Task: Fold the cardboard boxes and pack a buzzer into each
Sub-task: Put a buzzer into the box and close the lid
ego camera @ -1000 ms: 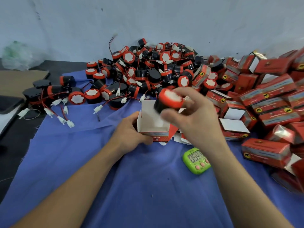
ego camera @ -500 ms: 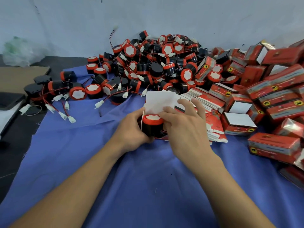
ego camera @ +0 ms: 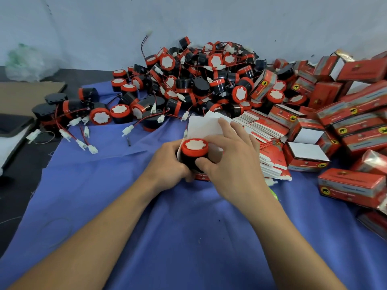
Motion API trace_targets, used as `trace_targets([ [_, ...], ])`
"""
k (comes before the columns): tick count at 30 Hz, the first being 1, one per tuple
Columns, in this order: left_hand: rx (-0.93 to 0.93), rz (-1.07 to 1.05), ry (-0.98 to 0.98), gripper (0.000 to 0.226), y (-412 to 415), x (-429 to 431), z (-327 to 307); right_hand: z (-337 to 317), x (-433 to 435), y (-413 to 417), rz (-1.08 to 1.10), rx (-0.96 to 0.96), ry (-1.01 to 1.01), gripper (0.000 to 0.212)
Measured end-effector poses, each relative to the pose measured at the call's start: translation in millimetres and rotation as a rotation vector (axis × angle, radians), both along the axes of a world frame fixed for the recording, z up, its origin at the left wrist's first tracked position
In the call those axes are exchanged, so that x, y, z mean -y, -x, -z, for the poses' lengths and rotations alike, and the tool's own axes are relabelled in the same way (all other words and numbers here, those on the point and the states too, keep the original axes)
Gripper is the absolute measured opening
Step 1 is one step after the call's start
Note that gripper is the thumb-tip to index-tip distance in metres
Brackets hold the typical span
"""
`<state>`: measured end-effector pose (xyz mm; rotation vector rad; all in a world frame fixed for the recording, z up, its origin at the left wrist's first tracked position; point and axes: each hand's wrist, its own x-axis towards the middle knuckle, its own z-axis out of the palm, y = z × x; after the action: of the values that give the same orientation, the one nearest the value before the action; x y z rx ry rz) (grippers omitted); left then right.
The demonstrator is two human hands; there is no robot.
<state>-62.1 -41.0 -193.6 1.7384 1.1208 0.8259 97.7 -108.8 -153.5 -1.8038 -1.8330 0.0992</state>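
Red-capped and black in the body, one buzzer [ego camera: 194, 150] is seen standing upright in the mouth of a small cardboard box [ego camera: 204, 127]. It is only partly sunk into the box, and its white centre is turned upward. The box is held a little above the middle of the blue cloth [ego camera: 188, 231], with its white flap raised behind the buzzer and a strip of its red printed side visible under the hands.

The left hand [ego camera: 167, 164] is curled round the left side of the box and grips it; its fingertips are hidden, so it cannot be told exactly how they lie. The right hand [ego camera: 232, 164] is placed from the other side. Its thumb is pressed against the black body of the buzzer, its forefinger is stretched out over the white flap, and the other fingers are bent round the far side, so the buzzer is pinched between thumb and fingers. Both bare forearms are brought in from the lower edge and meet at the box.

Behind the hands a heap of loose buzzers [ego camera: 199, 80] is spread, with red and black wires and white connectors. Flat boxes [ego camera: 263, 127] are stacked just beside the right hand, and folded red boxes [ego camera: 356, 116] are piled further right. A sliver of a green object [ego camera: 274, 194] is seen by the right wrist — what it is cannot be told.
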Motion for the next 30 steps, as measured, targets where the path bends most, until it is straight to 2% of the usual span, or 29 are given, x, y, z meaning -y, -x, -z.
trace_targets([
  [4,-0.009,0.008,0.025,0.056,2,-1,0,-7,0,5,-0.029,-0.011,-0.109,0.036],
  [8,-0.007,0.004,0.036,0.056,2,0,0,-9,5,10,0.069,0.145,-0.109,0.035],
  [11,-0.023,0.008,0.004,0.06,1,3,-1,-9,10,14,0.144,0.299,-0.022,0.054],
  [14,-0.029,0.013,-0.013,0.066,-1,5,-2,-12,10,13,0.145,0.365,0.101,0.061],
  [19,-0.024,-0.003,0.028,0.057,1,4,-3,-21,10,9,0.073,0.319,0.116,0.04],
  [25,-0.031,0.01,0.039,0.06,0,4,-1,-24,8,10,0.072,0.474,0.208,0.049],
  [30,-0.025,0.008,0.06,0.064,2,3,-1,-29,8,9,0.02,0.453,0.155,0.034],
])
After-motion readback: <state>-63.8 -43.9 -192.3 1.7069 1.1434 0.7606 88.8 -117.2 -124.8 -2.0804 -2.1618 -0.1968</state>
